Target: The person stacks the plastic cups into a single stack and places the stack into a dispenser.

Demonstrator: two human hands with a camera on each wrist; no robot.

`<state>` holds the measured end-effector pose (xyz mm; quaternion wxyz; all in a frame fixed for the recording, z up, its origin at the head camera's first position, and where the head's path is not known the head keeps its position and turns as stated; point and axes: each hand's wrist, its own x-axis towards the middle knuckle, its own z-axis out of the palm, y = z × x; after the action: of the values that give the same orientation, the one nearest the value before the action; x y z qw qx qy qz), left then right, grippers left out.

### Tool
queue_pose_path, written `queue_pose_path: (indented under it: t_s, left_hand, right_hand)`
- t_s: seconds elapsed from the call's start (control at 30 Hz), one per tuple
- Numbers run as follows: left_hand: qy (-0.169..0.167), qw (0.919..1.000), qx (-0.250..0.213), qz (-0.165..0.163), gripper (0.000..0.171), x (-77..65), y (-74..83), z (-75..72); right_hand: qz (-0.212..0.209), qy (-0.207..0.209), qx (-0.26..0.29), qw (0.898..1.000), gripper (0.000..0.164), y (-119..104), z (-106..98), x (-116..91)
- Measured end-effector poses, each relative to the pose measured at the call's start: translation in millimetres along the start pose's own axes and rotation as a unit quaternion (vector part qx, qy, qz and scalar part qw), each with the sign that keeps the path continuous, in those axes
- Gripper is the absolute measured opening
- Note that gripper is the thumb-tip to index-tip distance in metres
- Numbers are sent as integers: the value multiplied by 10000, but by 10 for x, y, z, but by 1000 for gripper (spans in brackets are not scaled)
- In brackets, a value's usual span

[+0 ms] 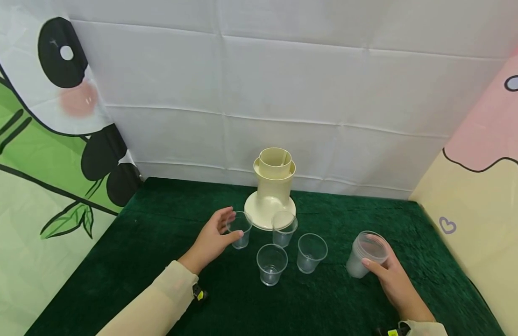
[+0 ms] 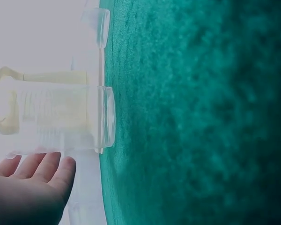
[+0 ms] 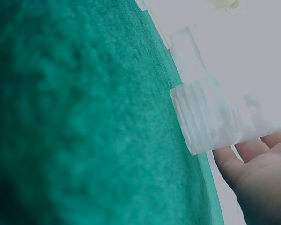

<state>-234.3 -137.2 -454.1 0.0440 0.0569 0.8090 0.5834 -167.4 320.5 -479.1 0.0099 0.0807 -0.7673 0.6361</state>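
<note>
In the head view my left hand (image 1: pixel 213 237) is around a clear plastic cup (image 1: pixel 241 240) standing on the green cloth. Its thumb lies across the near side, and its fingers are loosely spread at the far left side. The left wrist view shows those fingertips (image 2: pixel 68 164) right at the wall of the cup (image 2: pixel 61 117), not wrapped round it. On the right, my right hand (image 1: pixel 391 275) grips a stack of nested clear cups (image 1: pixel 359 256), thumb in front and fingers behind. The stack (image 3: pixel 206 115) tilts close over the cloth in the right wrist view.
Three more clear cups stand between my hands: one at the back (image 1: pixel 282 235), one in front (image 1: pixel 271 266) and one to the right (image 1: pixel 311 254). Behind them is a cream-coloured plastic stand (image 1: pixel 273 200) with a round base. A white cloth wall (image 1: pixel 284 84) closes the back.
</note>
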Motion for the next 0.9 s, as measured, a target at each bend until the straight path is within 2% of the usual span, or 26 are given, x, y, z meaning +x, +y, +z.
queue_pose_path:
  t_s: [0.33, 0.67, 0.9]
  left_hand:
    - [-49, 10000, 30, 4, 81, 18, 16, 20]
    - [-126, 9997, -178, 68, 74, 64, -38, 69]
    - [-80, 9999, -117, 34, 79, 61, 11, 56]
  right_hand:
    - [-146, 27, 39, 9999, 56, 23, 24, -2]
    - [-139, 10, 39, 9999, 55, 6, 16, 2]
    - [-108, 16, 4, 9999, 55, 13, 17, 5]
